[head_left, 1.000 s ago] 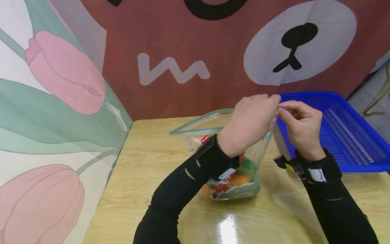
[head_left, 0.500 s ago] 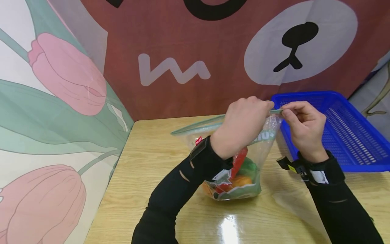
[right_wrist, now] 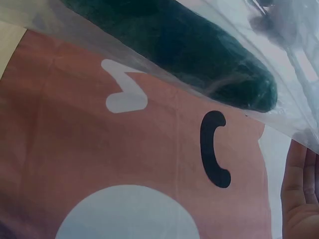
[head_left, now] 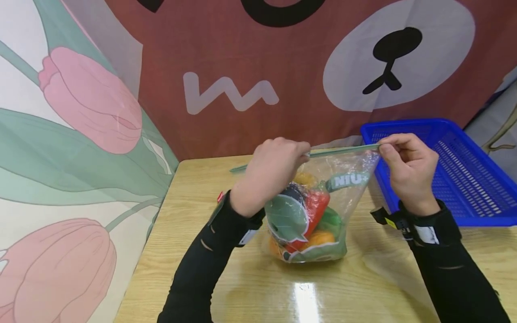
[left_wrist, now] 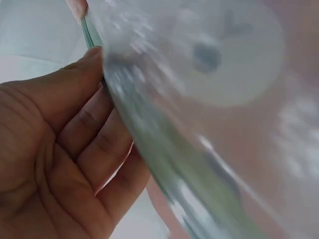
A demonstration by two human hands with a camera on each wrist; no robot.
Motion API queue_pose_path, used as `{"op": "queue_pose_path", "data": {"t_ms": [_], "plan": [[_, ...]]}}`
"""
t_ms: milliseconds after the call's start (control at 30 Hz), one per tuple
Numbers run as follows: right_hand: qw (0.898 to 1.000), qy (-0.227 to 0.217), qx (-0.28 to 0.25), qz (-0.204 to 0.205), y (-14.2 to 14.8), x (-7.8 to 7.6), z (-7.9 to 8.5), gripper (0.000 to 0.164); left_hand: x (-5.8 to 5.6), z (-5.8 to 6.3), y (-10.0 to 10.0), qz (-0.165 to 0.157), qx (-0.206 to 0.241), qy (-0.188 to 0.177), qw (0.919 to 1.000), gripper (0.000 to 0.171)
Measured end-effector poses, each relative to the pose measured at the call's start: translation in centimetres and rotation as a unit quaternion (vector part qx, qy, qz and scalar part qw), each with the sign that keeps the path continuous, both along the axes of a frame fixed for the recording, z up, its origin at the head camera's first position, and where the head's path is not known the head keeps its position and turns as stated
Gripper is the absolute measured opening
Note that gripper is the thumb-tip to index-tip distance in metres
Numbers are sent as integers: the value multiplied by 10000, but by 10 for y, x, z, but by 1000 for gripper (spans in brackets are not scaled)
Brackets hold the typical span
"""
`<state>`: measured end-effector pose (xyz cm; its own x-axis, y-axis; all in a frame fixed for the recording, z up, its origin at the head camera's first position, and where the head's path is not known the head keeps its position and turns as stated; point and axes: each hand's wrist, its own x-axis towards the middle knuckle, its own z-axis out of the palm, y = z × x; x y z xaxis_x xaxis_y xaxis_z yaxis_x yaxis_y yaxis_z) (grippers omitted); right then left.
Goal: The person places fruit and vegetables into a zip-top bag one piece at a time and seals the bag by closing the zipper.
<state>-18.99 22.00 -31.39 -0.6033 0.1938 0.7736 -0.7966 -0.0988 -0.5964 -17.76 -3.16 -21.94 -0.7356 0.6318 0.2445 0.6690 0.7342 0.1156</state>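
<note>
A clear zip bag (head_left: 355, 197) with a green zip strip stands on the wooden table. Inside show a red item (head_left: 317, 204), a green item (head_left: 332, 220) and orange items (head_left: 321, 237); their kinds are hard to tell through the plastic. My left hand (head_left: 272, 172) pinches the zip strip near the middle of the bag's mouth. In the left wrist view its thumb (left_wrist: 75, 79) presses against the strip. At the bag's upper right corner, my right hand (head_left: 409, 168) pinches the strip's end between thumb and forefinger. The strip's left end shows behind the left hand.
A blue plastic basket (head_left: 468, 175) stands right of the bag, behind my right hand. The wooden table (head_left: 194, 215) ends at a brown bear-print cloth (head_left: 226, 130). A tulip-print cloth (head_left: 81, 179) hangs at the left.
My left hand has slid leftward along the zip strip, away from the right hand. The strip between the hands now lies straight and pressed together. My right hand has shifted slightly right.
</note>
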Motion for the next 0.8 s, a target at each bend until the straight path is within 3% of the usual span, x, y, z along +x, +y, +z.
{"op": "queue_pose_path", "data": {"t_ms": [233,467,800], "plan": [[9998,-70,-24,-194,5,1,-3,19,-4,-15,-41,-143,729,201,9970,10],[9998,-133,-79,-150,8,1,-5,21,-4,-25,-72,-262,1321,141,9908,9],[9995,-186,-204,170,12,4,-3,16,-3,-35,-106,0,1646,117,9863,9]]}}
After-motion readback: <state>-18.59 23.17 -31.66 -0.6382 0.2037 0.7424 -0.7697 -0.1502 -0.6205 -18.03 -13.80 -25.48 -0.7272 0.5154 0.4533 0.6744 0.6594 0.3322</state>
